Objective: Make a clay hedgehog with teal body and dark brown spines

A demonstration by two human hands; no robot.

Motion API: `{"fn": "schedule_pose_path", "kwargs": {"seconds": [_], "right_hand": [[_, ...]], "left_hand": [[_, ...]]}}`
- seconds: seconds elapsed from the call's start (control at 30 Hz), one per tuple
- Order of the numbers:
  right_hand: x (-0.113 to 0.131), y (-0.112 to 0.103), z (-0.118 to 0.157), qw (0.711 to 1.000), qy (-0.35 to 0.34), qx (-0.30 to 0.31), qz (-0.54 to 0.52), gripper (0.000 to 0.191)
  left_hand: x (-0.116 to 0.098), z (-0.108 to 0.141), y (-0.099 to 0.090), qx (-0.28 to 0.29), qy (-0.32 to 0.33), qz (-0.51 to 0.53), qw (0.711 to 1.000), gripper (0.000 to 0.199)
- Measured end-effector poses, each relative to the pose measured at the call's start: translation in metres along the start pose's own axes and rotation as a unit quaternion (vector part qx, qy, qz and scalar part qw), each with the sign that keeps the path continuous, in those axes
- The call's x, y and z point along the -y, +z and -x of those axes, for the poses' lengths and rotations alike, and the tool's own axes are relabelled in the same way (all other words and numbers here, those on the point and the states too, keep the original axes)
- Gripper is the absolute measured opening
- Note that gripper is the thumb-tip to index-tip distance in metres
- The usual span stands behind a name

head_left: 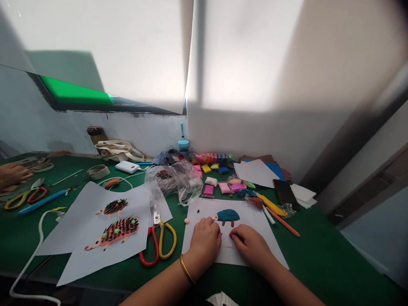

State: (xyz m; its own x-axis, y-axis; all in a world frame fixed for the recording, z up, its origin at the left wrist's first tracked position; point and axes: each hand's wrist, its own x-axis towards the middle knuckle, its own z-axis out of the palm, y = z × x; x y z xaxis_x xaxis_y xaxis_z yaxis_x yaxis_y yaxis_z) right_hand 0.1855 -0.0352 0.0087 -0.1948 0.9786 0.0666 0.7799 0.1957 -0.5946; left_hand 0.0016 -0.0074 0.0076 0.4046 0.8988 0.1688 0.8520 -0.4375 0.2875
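On a white sheet of paper (261, 229) lies a clay animal (228, 215) with a blue domed back, a pale pink head and brown legs. My left hand (205, 238) rests on the sheet just below the animal's head, fingers curled together. Opposite it, my right hand (250, 244) sits below the animal's rear, thumb and fingers drawn into a pinch. Whatever either hand holds, if anything, is hidden or too small to name. A small black piece (198, 211) and a pale pink clay ball (187, 221) lie at the sheet's left side.
Scissors (161, 238) with red and yellow handles lie left of the sheet, beside two finished clay hedgehogs (117, 231) on paper. Clay packets (208, 190), a plastic bag (172, 178) and a phone (285, 194) are behind. Another person's hand (14, 175) is at far left.
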Motion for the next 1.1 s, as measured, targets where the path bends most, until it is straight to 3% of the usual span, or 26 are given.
{"fn": "schedule_pose_path", "kwargs": {"seconds": [0.23,1.1], "right_hand": [[-0.0006,0.0007,0.0000,1.000,-0.004,-0.004,-0.003,0.025],[0.0018,0.0004,0.0005,1.000,-0.002,-0.009,-0.007,0.026]], "left_hand": [[-0.0003,0.0002,-0.0068,0.008,-0.005,0.029,1.000,0.012],[-0.0026,0.0017,-0.0036,0.026,-0.002,-0.010,1.000,0.011]]}}
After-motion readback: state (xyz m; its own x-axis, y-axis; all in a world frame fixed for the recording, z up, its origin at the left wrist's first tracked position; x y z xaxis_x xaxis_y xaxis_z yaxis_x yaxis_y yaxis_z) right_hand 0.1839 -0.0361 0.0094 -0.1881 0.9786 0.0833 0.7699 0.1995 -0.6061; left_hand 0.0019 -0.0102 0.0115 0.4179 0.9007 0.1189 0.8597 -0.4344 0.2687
